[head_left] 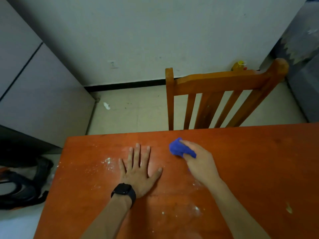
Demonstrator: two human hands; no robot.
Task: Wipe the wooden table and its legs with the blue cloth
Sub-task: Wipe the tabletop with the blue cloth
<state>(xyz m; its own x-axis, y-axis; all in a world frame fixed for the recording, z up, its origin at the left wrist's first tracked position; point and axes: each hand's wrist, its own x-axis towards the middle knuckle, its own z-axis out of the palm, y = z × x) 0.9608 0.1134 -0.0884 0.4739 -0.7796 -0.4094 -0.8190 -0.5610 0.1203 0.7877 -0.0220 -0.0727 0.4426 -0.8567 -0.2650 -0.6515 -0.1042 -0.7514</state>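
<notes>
Gripping bunched blue cloth [179, 149] in right hand [201, 163] | pressing left hand [139, 171] flat, fingers spread, on smooth table [259, 169] | seeing grainy white specks [107, 162] beside it

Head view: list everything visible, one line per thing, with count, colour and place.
wooden table: one, reddish-brown, foreground
blue cloth: one, blue, bunched, far tabletop
white specks: scattered, white, tabletop left and near side
chair: one, orange-brown, beyond table's far edge
yellow object: one, yellow, behind chair by wall
wall socket: one, white, low on wall
scrap: one, white, floor
dark gear: count unclear, black, floor left of table
watch: one, black, left wrist
hands: two; left hand flat on table, right hand grips cloth
</notes>
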